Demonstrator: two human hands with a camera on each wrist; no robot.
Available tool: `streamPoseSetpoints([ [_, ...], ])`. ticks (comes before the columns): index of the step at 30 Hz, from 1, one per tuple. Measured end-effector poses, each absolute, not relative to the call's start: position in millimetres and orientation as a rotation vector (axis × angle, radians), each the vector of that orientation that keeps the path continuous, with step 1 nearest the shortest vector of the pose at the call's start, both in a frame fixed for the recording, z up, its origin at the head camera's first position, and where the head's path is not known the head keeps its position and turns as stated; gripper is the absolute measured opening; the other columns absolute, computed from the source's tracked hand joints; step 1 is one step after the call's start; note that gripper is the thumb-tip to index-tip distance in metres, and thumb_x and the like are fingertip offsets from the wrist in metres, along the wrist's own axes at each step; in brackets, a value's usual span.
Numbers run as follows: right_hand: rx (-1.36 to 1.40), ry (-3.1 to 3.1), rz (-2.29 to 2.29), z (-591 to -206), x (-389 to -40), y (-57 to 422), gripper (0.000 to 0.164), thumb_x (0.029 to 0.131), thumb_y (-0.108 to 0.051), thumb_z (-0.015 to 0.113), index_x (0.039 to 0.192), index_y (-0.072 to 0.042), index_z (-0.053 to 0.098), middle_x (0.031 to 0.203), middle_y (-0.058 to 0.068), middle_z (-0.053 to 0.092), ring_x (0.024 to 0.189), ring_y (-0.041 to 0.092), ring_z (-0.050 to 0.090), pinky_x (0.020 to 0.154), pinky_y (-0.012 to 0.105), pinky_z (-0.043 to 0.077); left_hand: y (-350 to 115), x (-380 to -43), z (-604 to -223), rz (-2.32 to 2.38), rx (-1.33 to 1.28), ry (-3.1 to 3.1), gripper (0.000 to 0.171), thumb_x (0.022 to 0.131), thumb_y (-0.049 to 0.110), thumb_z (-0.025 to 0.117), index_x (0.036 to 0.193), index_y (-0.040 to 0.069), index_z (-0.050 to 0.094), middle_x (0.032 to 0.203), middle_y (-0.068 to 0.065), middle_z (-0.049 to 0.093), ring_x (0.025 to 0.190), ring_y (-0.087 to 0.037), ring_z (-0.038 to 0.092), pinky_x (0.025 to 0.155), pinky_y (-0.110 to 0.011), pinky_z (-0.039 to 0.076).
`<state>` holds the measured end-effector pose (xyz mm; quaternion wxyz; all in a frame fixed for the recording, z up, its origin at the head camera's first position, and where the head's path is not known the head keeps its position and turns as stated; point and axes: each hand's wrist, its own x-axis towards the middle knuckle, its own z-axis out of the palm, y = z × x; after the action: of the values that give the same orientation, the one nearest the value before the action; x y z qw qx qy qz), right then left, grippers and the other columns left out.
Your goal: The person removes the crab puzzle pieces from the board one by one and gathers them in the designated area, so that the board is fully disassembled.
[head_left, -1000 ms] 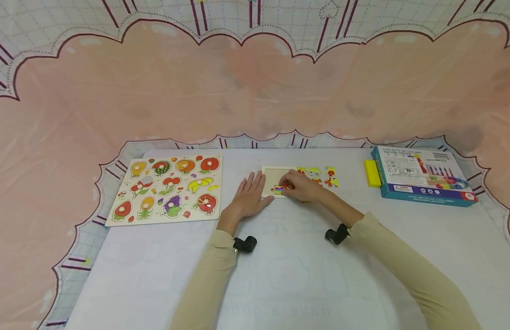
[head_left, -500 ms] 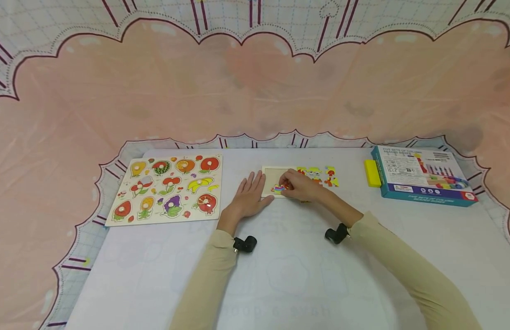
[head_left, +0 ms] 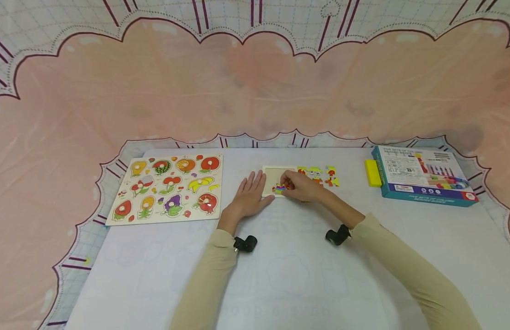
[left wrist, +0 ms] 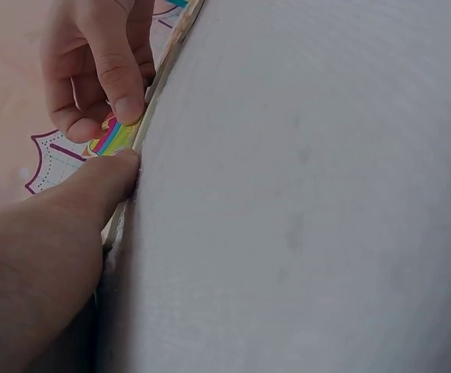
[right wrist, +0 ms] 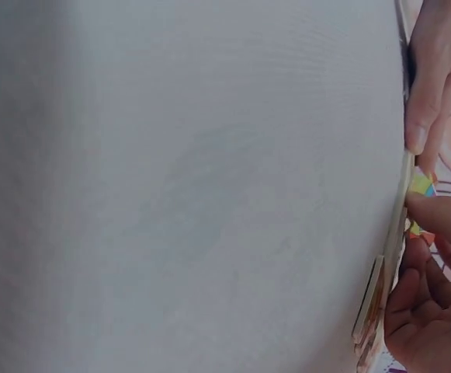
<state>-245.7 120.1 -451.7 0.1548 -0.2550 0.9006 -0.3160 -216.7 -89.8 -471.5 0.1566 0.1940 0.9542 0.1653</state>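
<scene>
My left hand (head_left: 248, 199) lies flat with straight fingers at the left edge of a small pale puzzle tray (head_left: 273, 176). In the left wrist view its thumb (left wrist: 105, 180) presses along the tray's near edge. My right hand (head_left: 301, 185) reaches over the tray's right side, thumb and fingertips pinching a rainbow-striped jigsaw piece (head_left: 279, 188) at the tray's near side. The fingers partly hide this piece; its bright colours show between both hands in the left wrist view. Several loose yellow and red jigsaw pieces (head_left: 314, 173) lie just beyond the right hand.
A large fruit puzzle board (head_left: 216, 183) lies to the left on the white table (head_left: 296, 275). At the right are a yellow block (head_left: 372, 173) and a blue cardboard box (head_left: 424, 176). A patterned pink cloth (head_left: 255, 96) rises behind the table.
The right hand's fingertips have shifted slightly at the tray, and a bit more of the rainbow-striped piece shows. The left hand stays in place.
</scene>
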Motion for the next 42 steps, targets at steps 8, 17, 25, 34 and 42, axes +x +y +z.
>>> streamPoseSetpoints([
  [8,-0.671,2.520,-1.059,-458.1,-243.9,126.0,0.019,0.094,-0.012,0.062,0.110,-0.006,0.054,0.092,0.006,0.055,0.084,0.017,0.049,0.073,0.022,0.043,-88.6,-217.1,-471.2,0.471,0.555,2.721,0.079,0.101,0.053,0.037,0.157,0.008,0.003,0.165,-0.007,-0.006,0.153,-0.025,-0.011,0.125,-0.043,-0.004],
  [17,-0.487,2.373,-1.299,-461.7,-247.9,135.7,0.022,0.098,-0.017,0.056,0.115,-0.002,0.054,0.100,0.009,0.055,0.089,0.019,0.050,0.071,0.018,0.044,-87.1,-215.8,-469.9,0.487,0.547,2.723,0.079,0.101,0.052,0.038,0.157,0.008,0.004,0.165,-0.007,-0.005,0.153,-0.025,-0.010,0.125,-0.043,-0.004],
  [25,-0.293,2.307,-1.432,-449.2,-245.7,157.5,0.030,0.100,-0.022,0.055,0.122,-0.002,0.051,0.108,0.009,0.054,0.097,0.021,0.051,0.074,0.020,0.048,-86.2,-214.4,-470.5,0.495,0.539,2.727,0.079,0.101,0.051,0.039,0.157,0.009,0.004,0.165,-0.006,-0.005,0.153,-0.025,-0.010,0.125,-0.043,-0.003],
  [34,-0.350,2.431,-1.255,-452.6,-224.5,216.3,0.028,0.099,-0.017,0.055,0.120,0.001,0.056,0.107,0.014,0.057,0.098,0.022,0.050,0.080,0.011,0.046,-87.9,-215.1,-472.0,0.488,0.524,2.708,0.079,0.101,0.052,0.037,0.157,0.011,-0.001,0.165,-0.003,-0.009,0.153,-0.022,-0.013,0.125,-0.042,-0.006],
  [42,-0.356,2.414,-1.239,-459.0,-215.4,235.2,0.028,0.099,-0.015,0.055,0.120,0.003,0.056,0.105,0.015,0.058,0.095,0.023,0.049,0.077,0.011,0.045,-89.1,-216.2,-472.2,0.484,0.532,2.710,0.079,0.101,0.053,0.036,0.157,0.011,-0.001,0.165,-0.004,-0.009,0.153,-0.023,-0.013,0.125,-0.042,-0.006],
])
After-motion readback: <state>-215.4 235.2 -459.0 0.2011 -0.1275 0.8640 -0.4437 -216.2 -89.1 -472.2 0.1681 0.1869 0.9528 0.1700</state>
